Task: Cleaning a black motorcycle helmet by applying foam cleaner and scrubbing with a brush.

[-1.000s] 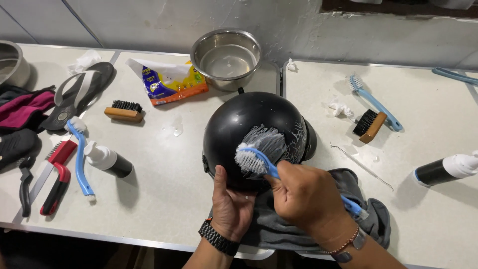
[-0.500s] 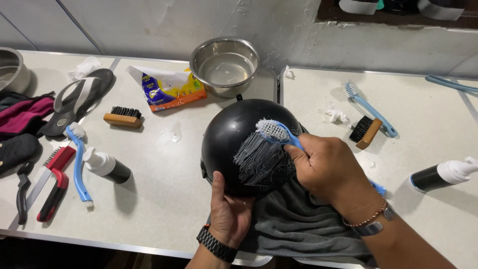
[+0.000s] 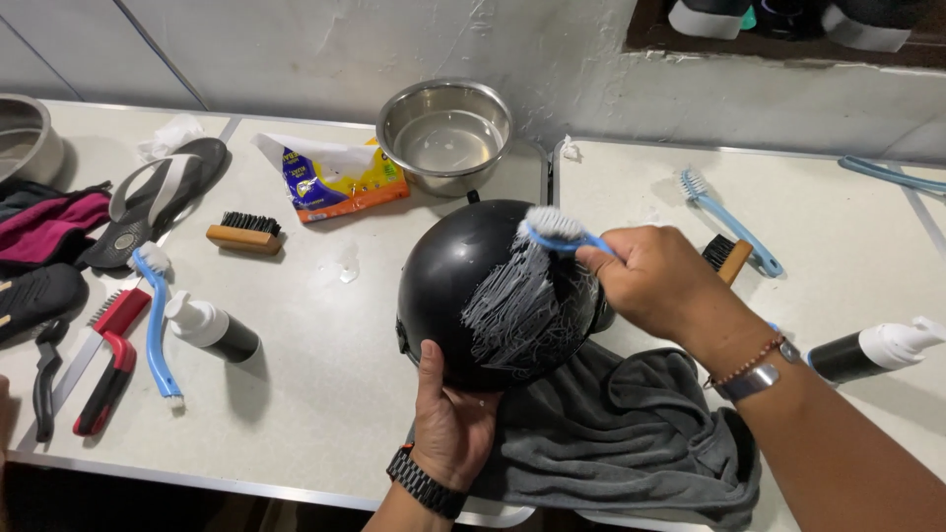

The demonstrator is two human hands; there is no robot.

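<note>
A round black helmet (image 3: 463, 286) rests on a grey cloth (image 3: 631, 433) at the table's front middle. White foam streaks cover its right side. My left hand (image 3: 448, 414) cups the helmet from below at its near edge. My right hand (image 3: 655, 281) grips a blue-handled brush (image 3: 554, 229), whose white bristle head lies on the helmet's upper far side.
A steel bowl (image 3: 445, 133) with water stands behind the helmet, a colourful pouch (image 3: 330, 177) to its left. Brushes (image 3: 244, 232), a flip-flop (image 3: 158, 197), a foam bottle (image 3: 209, 328) and blue and red tools (image 3: 148, 325) lie left. Another blue brush (image 3: 729, 222) and a bottle (image 3: 872, 350) lie right.
My right hand has swept the brush from the helmet's near side up over its top to the far side, leaving a longer foam streak. My left hand stays under the helmet.
</note>
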